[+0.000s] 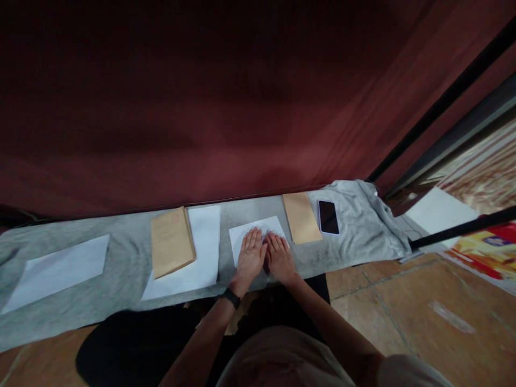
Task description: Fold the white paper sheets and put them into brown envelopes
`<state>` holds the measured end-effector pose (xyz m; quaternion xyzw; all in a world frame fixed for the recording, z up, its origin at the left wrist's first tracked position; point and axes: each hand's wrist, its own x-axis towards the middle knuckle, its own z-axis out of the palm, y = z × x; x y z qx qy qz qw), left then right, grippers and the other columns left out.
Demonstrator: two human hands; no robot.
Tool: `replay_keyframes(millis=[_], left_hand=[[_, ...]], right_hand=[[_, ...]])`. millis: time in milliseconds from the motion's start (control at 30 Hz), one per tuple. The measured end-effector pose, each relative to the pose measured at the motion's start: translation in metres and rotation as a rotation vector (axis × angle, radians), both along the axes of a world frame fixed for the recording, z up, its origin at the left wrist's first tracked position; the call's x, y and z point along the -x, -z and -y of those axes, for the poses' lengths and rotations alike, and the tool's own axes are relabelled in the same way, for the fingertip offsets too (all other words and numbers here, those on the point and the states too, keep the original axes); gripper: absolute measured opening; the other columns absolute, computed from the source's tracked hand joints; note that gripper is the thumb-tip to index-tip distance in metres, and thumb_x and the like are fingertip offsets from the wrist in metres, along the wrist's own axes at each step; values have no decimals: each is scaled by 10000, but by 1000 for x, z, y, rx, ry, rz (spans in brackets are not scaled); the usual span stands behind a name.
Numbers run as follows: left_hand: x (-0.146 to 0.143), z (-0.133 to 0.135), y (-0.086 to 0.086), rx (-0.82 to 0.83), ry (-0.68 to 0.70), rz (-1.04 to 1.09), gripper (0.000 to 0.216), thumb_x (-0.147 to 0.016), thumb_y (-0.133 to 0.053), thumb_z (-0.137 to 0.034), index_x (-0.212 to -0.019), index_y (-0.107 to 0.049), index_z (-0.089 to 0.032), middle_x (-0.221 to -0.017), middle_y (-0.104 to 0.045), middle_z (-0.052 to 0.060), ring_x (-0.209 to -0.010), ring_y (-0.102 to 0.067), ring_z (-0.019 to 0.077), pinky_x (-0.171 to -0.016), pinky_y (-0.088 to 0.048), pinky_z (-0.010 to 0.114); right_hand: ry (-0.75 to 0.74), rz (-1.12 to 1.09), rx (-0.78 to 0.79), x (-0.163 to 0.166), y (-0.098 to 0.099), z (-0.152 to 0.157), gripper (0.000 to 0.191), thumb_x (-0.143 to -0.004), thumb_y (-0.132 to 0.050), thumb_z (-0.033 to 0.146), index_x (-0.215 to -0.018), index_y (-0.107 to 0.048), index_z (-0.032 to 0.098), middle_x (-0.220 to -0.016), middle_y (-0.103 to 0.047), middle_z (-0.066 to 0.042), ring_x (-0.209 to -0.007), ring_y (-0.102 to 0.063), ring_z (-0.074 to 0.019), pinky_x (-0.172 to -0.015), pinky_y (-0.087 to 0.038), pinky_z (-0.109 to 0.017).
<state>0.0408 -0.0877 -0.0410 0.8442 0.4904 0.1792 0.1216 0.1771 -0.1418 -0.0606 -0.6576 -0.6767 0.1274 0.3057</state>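
Note:
Both hands lie flat, side by side, on a small folded white paper on a grey cloth. My left hand, with a black band on its wrist, presses the paper's middle with fingers stretched out. My right hand rests beside it, fingers also extended and touching the paper. Neither hand holds anything.
A brown envelope lies on a white sheet to the left, and another white sheet lies further left. To the right are a second brown envelope and a dark phone. A red curtain hangs behind.

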Motion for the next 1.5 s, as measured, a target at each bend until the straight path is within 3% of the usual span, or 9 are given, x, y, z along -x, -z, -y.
replay_keyframes(millis=[200, 500, 733, 1100, 1200, 1333, 1500], left_hand=[[-7, 6, 11, 0, 53, -95, 624, -1046, -333, -414, -1574, -341, -82, -1630, -368, 178, -1553, -262, 271, -1265, -247, 503], [23, -4, 10, -49, -107, -240, 689, -1050, -269, -488, -1580, -317, -49, -1656, -306, 177, -1561, -236, 267, -1271, -234, 460], [39, -4, 15, -66, -204, -233, 710, -1042, -278, -486, -1558, -344, -3, -1638, -325, 213, -1547, -269, 311, -1258, -264, 489], [50, 7, 20, -122, -326, -126, 649, -1036, -287, -381, -1541, -360, 20, -1607, -369, 252, -1525, -319, 338, -1242, -290, 537], [34, 17, 18, -154, -247, -104, 628, -1040, -280, -353, -1577, -308, -28, -1631, -351, 210, -1552, -259, 304, -1259, -262, 527], [5, 25, 19, -93, -32, -136, 597, -1018, -292, -251, -1581, -303, -52, -1648, -335, 177, -1564, -227, 254, -1267, -260, 476], [-7, 12, 22, -53, 57, -180, 630, -956, -358, -163, -1570, -317, -31, -1635, -349, 205, -1567, -214, 263, -1269, -239, 480]], right_hand=[[34, 66, -7, 1, 6, 18, 530, -1019, -423, 257, -1536, -453, 142, -1615, -395, -130, -1511, -362, -282, -1250, -257, -504], [118, 366, -122, -6, 13, 27, 577, -1068, -404, 387, -1543, -415, 60, -1564, -464, -197, -1462, -435, -296, -1209, -322, -476], [127, 418, -161, -16, 15, 41, 632, -1076, -367, 430, -1574, -347, 42, -1564, -458, -217, -1447, -450, -314, -1197, -334, -490], [168, 397, -70, -25, 10, 59, 595, -1087, -327, 404, -1532, -416, 19, -1553, -466, -236, -1467, -419, -330, -1200, -327, -506], [154, 322, -58, -19, 2, 49, 583, -1092, -296, 391, -1546, -402, 42, -1567, -453, -219, -1476, -411, -317, -1196, -342, -521], [3, 240, -16, -2, -8, 20, 529, -1089, -273, 316, -1561, -400, 112, -1604, -421, -150, -1511, -361, -263, -1207, -356, -506], [-114, 211, 17, 8, -9, -24, 500, -1077, -264, 234, -1503, -490, 99, -1537, -516, -151, -1487, -405, -232, -1237, -319, -486]])
